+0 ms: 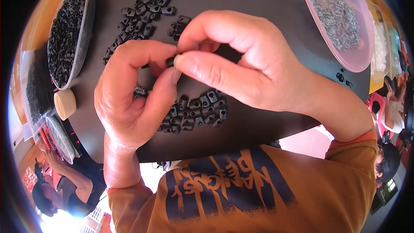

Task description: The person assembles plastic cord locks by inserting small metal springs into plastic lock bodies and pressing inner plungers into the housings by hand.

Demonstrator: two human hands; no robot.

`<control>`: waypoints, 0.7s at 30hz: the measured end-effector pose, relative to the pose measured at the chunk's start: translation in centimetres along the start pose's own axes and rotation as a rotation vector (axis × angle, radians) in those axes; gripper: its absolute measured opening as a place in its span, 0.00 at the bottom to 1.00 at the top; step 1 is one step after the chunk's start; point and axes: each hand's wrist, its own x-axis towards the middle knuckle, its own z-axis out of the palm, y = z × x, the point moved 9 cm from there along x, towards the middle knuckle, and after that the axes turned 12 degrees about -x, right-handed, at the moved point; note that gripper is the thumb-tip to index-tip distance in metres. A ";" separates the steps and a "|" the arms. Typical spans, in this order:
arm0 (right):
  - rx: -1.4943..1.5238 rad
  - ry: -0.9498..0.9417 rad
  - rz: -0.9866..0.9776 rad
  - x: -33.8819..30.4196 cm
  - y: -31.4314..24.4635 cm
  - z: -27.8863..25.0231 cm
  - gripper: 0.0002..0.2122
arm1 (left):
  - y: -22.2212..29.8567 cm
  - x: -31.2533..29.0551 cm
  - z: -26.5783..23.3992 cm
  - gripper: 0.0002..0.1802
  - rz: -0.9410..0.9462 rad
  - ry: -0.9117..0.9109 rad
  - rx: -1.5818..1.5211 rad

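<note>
Fingertips of both hands meet over the dark table around a small black plastic cord-lock part (170, 61), mostly hidden by them. My left hand (123, 92) pinches it between thumb and forefinger. From the other side my right hand (258, 60) closes thumb and forefinger on it. A few small metal springs (140, 89) show behind my left thumb; whether they lie in the palm or on the table I cannot tell. Below the hands sits a cluster of black cord-lock pieces (194, 113). More loose pieces (140, 21) spread beyond my left hand.
An oval tub (89, 21) full of black parts stands at the left, near a beige roll (65, 105). At the far right a pink bowl (365, 43) holds metal springs; tiny black bits (343, 78) lie by it. Another person (71, 185) is at lower left.
</note>
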 end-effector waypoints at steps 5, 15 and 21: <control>-0.178 -0.181 -0.031 0.1 -0.6 0.6 0.05 | 0.0 -0.1 -0.2 0.13 0.014 0.020 -0.027; -0.223 -0.176 0.006 0.1 -0.7 -0.2 0.04 | -1.4 -0.2 -2.0 0.16 -0.176 0.064 -0.073; 0.264 -0.044 0.214 1.2 2.8 -2.1 0.07 | -2.0 0.6 -1.6 0.09 -0.111 0.035 0.221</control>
